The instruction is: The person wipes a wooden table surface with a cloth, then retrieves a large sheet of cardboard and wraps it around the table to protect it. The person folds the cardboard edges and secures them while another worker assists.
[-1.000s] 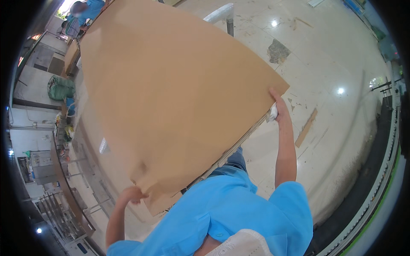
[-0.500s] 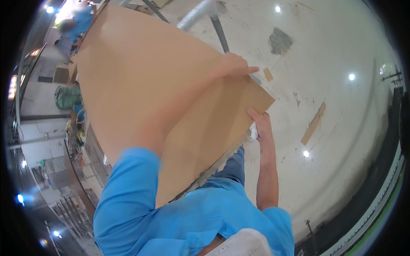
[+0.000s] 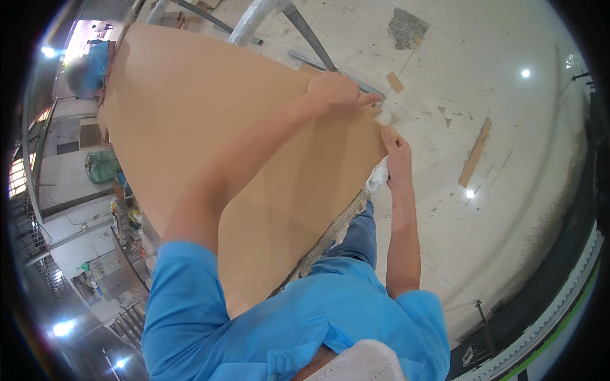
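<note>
A large tan board (image 3: pixel 210 127), flat and sheet-like, stretches under my arms from far left toward the right. My left hand (image 3: pixel 337 94) lies over its far edge near the right end, fingers curled down at the edge and one digit stretched to the right. At the near right corner, my right hand (image 3: pixel 398 155) pinches the board, thumb uppermost. A crumpled white cloth (image 3: pixel 377 176) hangs between that hand and the board edge. Beneath the near edge run greyish layered edges (image 3: pixel 324 244), close to my body.
Past the board stand a plastic-wrapped tube (image 3: pixel 251 24) and a dark metal leg (image 3: pixel 311 38). Tan scraps, including a long strip (image 3: pixel 475 152), lie on the pale floor (image 3: pixel 438 209). A green bundle (image 3: pixel 101 166) sits at left. A person in blue (image 3: pixel 98 60) is at far left.
My right hand has shifted along the near edge to the corner, which now shows less beyond the thumb. My left hand stays on the far edge. The whole view has shifted slightly.
</note>
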`<state>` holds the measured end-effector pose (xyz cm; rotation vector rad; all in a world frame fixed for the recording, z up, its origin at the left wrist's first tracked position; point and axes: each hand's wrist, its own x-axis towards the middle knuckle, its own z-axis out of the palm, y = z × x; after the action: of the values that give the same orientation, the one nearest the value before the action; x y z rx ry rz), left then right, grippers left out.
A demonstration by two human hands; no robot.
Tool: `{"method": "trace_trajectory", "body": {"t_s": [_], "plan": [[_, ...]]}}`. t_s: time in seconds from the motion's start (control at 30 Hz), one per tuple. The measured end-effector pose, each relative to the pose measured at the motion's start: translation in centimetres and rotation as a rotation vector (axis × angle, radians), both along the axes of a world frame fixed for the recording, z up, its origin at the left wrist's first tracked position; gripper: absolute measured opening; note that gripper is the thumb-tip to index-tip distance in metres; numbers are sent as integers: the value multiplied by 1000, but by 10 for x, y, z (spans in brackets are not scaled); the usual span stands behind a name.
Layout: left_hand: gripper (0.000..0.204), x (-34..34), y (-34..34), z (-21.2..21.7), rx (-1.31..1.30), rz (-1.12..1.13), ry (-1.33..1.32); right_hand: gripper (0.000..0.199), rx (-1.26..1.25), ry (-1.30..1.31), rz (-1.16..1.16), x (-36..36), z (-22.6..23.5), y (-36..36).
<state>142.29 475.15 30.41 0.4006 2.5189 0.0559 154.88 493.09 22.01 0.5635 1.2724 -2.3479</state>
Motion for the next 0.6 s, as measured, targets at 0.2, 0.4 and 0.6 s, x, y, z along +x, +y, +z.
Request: {"method": "trace_trajectory", "body": {"t_s": [0.2, 0.4, 0.6], "plan": [[80, 6, 5, -11, 86, -117, 72, 43, -70, 117, -73, -3, -6, -4], [75, 23, 23, -34, 282, -386, 347, 35, 73, 54, 74, -7, 3, 10], [76, 28, 28, -21, 155, -193, 221, 34, 23, 118, -7, -11, 10, 4]]}}
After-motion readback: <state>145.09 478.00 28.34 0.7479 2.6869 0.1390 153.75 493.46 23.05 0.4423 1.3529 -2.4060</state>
